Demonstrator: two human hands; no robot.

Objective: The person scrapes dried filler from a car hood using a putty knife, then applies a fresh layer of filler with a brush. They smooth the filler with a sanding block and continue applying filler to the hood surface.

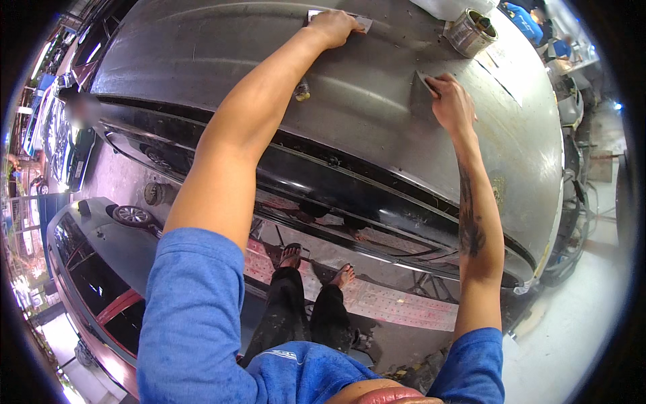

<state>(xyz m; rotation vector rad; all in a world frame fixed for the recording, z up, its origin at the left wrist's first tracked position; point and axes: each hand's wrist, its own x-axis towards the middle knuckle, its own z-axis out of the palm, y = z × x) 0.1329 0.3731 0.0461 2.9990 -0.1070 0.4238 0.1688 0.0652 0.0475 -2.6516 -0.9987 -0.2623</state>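
A broad dull grey car roof (377,87) spreads out in front of me. At its far side my left hand (330,28) is closed on a thin flat plate (364,23), pale on top, its middle hidden by the hand. To the right, my right hand (454,104) pinches a thin, flat spreader (424,82) with its edge close to the roof; whether it touches, I cannot tell. Beyond that hand stands an open metal tin (471,32) with smeared sides. A small dark container with a yellowish end (303,91) lies on the roof below my left forearm.
A white sheet (499,77) lies on the roof beside the tin. Under my feet is a reddish perforated plank (397,304). Behind me on the left is a dark car (87,259); further vehicles and people in blue are farther off.
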